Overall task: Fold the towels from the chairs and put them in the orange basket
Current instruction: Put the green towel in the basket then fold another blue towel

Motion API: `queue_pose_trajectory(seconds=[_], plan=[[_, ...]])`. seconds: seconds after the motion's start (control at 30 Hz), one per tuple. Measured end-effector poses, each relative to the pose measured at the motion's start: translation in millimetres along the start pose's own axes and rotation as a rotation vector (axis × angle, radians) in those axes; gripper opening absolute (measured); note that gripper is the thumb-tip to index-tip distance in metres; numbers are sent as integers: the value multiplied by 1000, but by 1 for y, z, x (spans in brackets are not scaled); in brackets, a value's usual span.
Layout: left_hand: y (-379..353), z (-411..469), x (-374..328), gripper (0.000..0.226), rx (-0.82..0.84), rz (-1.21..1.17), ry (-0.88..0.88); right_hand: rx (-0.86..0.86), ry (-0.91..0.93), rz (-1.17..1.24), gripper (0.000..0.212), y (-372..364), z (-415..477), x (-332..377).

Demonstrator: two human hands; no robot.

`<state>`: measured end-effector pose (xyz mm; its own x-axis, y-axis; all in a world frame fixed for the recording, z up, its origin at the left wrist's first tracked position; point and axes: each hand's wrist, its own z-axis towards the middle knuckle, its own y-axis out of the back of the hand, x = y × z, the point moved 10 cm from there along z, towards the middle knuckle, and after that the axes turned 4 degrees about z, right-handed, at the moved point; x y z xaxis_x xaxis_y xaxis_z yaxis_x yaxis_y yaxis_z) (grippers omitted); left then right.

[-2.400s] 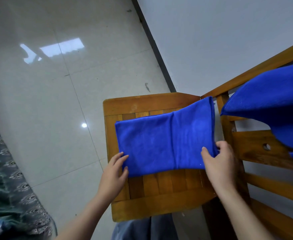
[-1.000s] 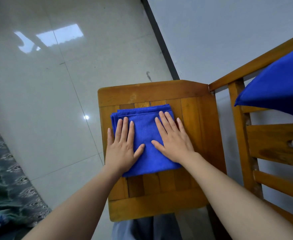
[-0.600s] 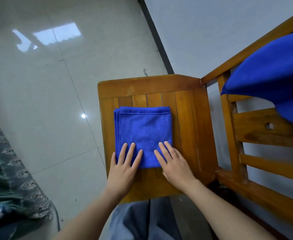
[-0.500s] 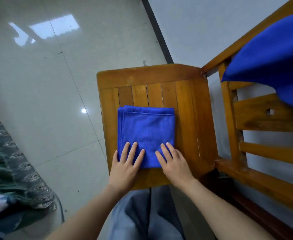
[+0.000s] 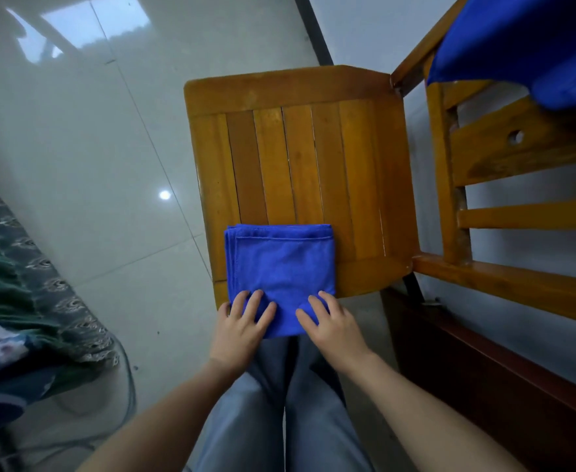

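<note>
A blue towel (image 5: 281, 264), folded into a small square, lies on the near edge of a wooden chair seat (image 5: 313, 148), and its near end hangs past that edge. My left hand (image 5: 240, 323) lies flat on the towel's near left corner with fingers spread. My right hand (image 5: 330, 323) lies flat on the near right corner in the same way. Another blue towel (image 5: 525, 42) hangs over the chair's backrest at the top right. The orange basket is not in view.
The chair's slatted backrest (image 5: 518, 212) runs along the right, with a dark wooden frame below it. A patterned green cloth (image 5: 24, 267) lies at the left over glossy white floor tiles (image 5: 75, 148). My legs in blue trousers (image 5: 279, 403) stand just before the seat.
The towel went from a long half-fold to a small square. Both flat hands have slid it along the seat toward me until its near end overhangs the edge.
</note>
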<state>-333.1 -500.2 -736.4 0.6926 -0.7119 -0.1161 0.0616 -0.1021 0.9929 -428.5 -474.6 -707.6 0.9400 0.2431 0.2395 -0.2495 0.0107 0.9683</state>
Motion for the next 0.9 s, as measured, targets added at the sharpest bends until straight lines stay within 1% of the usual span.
queue_pose_trajectory(seconds=[0.1, 0.2, 0.4, 0.47, 0.53, 0.63, 0.67, 0.8, 0.9], plan=[[11, 8, 3, 35, 36, -20, -13, 13, 16, 5, 19, 12, 7, -5], [46, 27, 10, 34, 41, -38, 3, -16, 48, 15, 14, 43, 23, -10], [142, 56, 14, 63, 24, -64, 79, -62, 88, -2, 14, 138, 62, -13], [176, 62, 13, 65, 7, -52, 89, -75, 105, -27, 17, 171, 73, -11], [215, 68, 13, 55, -75, -20, 83, -111, 142, -48, 17, 207, 82, -7], [273, 75, 16, 31, -228, 62, 58, -175, 223, -106, 16, 255, 99, 2], [293, 79, 20, 30, -269, 87, 54, -200, 244, -123, 18, 272, 108, 4], [385, 102, 37, 30, -436, 189, 53, -346, 256, -167, 27, 350, 146, 13], [444, 114, 41, 54, -491, 235, 33, -433, 299, -211, 42, 407, 166, 25]])
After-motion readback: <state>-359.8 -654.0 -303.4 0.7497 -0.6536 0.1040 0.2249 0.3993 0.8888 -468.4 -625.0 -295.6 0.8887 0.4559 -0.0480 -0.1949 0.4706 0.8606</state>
